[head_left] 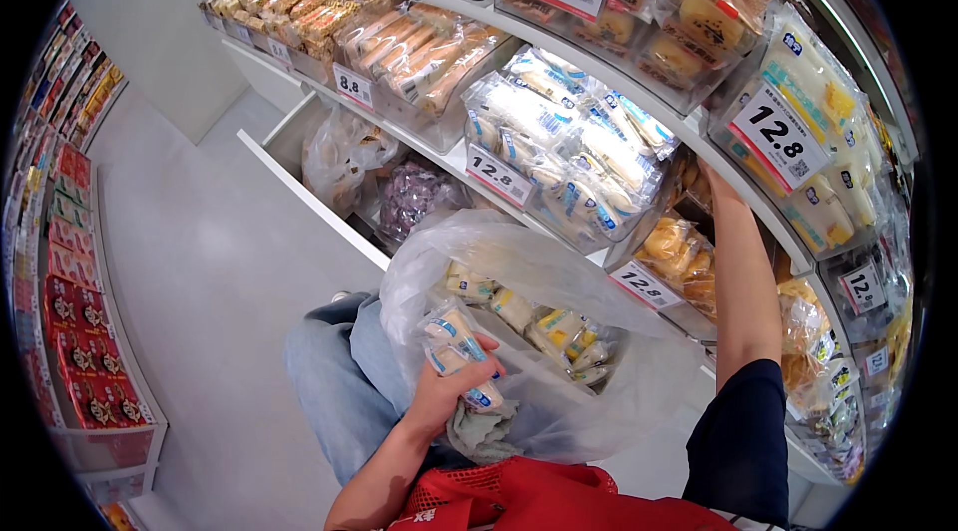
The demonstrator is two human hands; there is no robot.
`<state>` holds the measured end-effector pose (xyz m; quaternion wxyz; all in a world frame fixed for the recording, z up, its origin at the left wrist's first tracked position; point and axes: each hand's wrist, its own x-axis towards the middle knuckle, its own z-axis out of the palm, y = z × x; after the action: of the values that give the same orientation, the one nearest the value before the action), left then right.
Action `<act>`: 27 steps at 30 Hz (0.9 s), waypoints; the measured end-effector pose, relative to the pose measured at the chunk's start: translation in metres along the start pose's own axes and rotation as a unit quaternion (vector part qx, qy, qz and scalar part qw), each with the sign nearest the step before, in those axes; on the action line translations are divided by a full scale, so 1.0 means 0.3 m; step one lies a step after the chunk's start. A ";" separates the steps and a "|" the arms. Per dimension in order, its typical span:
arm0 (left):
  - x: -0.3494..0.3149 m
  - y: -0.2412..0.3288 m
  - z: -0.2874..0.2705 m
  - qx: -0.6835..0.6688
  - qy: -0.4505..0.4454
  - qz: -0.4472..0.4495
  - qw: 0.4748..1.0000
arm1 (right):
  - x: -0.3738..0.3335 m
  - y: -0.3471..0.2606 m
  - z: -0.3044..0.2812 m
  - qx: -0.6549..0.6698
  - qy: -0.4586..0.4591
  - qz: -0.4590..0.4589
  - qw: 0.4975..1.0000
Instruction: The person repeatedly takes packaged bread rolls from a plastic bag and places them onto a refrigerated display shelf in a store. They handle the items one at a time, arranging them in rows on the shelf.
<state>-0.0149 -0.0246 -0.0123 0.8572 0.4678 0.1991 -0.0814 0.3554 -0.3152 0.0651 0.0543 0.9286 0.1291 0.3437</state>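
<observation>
My left hand [447, 393] is closed round wrapped white bread packs [455, 336] in clear film with blue print. It holds them over the opening of a large translucent plastic bag [409, 257]. Inside the bag lie several yellow-and-white wrapped breads [569, 333]. A crumpled grey-green cloth [482, 431] hangs just below my left hand; whether I grip it I cannot tell. On the right, my right forearm [743, 276] reaches up into the shelf, beside a bin of blue-and-white bread packs [569, 147]. The shelf above hides the fingers of my right hand [715, 182].
Stepped shelves hold several clear bins of wrapped breads, with price cards [494, 175] along the fronts. Below, an open white drawer [309, 197] contains bagged goods and a purple bundle [419, 197]. Across the pale floor [220, 331], another shelf [105, 426] carries red packages.
</observation>
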 end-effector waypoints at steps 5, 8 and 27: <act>0.001 0.001 -0.002 -0.002 -0.005 -0.004 1.000 | 0.017 0.010 0.010 -0.008 0.010 0.002 1.000; 0.002 0.001 -0.008 -0.004 -0.011 -0.007 1.000 | 0.022 0.020 0.006 -0.010 0.012 0.002 1.000; 0.010 0.011 0.003 -0.016 -0.010 -0.031 0.999 | 0.036 0.055 0.022 -0.017 0.020 0.006 1.000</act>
<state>-0.0108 -0.0235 -0.0105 0.8635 0.4471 0.2059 -0.1096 0.3711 -0.3281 0.0699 0.0656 0.9211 0.1191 0.3649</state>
